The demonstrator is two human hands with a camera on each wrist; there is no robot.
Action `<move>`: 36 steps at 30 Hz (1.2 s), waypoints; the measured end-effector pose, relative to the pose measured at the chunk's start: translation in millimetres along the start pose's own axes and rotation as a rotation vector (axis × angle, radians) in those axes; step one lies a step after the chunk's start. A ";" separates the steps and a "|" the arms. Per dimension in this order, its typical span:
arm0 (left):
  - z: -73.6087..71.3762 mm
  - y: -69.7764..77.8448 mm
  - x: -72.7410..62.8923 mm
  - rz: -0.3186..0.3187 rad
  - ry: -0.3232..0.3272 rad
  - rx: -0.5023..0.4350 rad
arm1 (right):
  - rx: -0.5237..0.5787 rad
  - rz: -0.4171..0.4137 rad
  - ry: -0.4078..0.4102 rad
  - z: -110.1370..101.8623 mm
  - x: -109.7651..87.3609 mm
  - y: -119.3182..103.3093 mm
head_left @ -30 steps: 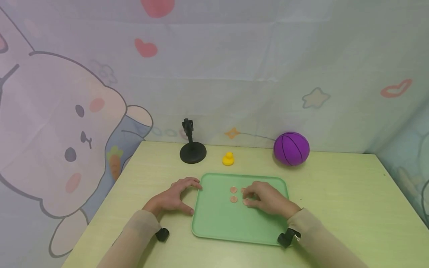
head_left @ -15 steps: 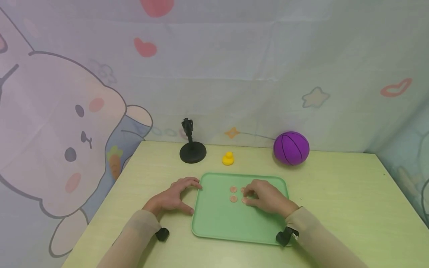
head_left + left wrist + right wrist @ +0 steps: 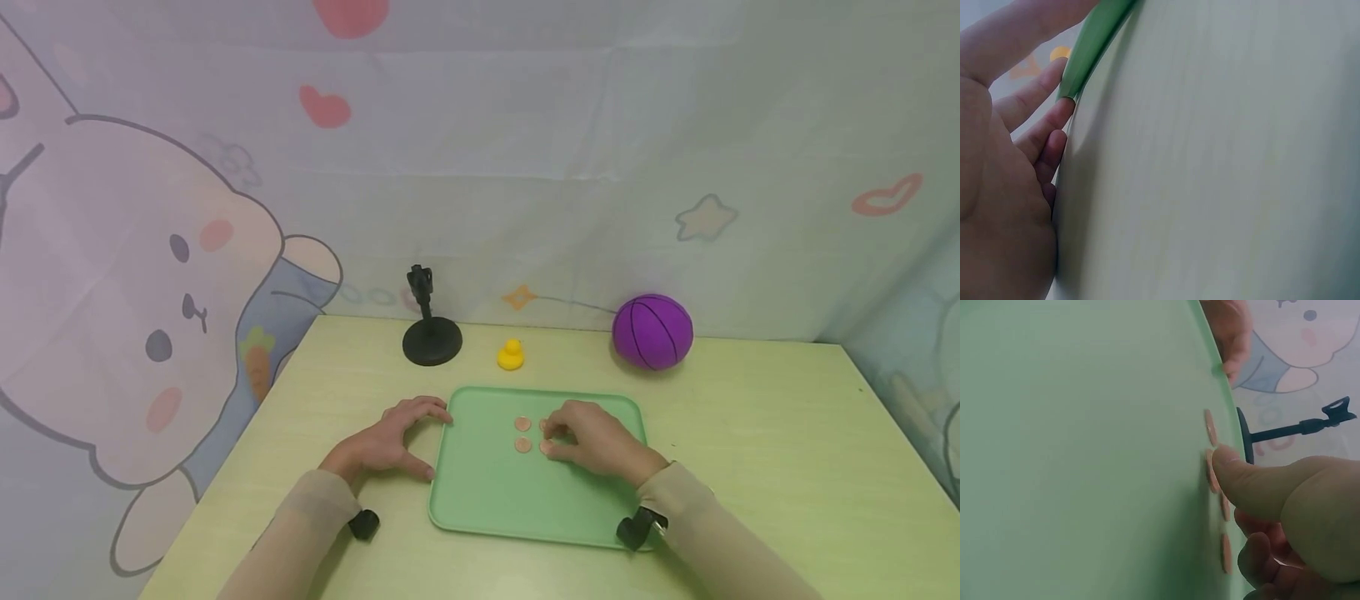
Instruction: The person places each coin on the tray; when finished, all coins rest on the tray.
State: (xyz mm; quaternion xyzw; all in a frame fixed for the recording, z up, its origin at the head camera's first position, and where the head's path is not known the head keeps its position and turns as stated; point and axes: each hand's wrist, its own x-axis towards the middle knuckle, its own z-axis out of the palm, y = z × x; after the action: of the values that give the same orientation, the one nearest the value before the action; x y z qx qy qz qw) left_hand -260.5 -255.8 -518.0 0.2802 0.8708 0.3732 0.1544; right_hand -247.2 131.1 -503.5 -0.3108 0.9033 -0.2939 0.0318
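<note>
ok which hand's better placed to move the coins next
Likely the right hand: its thumb is at a coin on the tray. The left hand touches the tray's left edge, away from the coins.

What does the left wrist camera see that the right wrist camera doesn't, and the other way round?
Only the left wrist view: the pale tabletop up close, plus an orange print and a blurred yellow shape.
Only the right wrist view: four copper-coloured coins, the right hand at them, a black stand and part of a cartoon animal print.
Both: the green tray, the left hand at its edge, and some of the pale backdrop.
</note>
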 end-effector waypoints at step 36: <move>1.1 -4.1 2.7 0.001 0.002 0.004 | 0.042 0.079 0.047 -89.3 -85.6 82.7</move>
State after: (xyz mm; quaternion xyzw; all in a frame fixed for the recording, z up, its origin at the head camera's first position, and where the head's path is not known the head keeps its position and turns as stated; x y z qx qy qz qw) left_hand -263.6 -255.9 -522.0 0.2808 0.8715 0.3718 0.1528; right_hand -244.7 278.9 -486.1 -0.2669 0.9091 -0.3185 0.0286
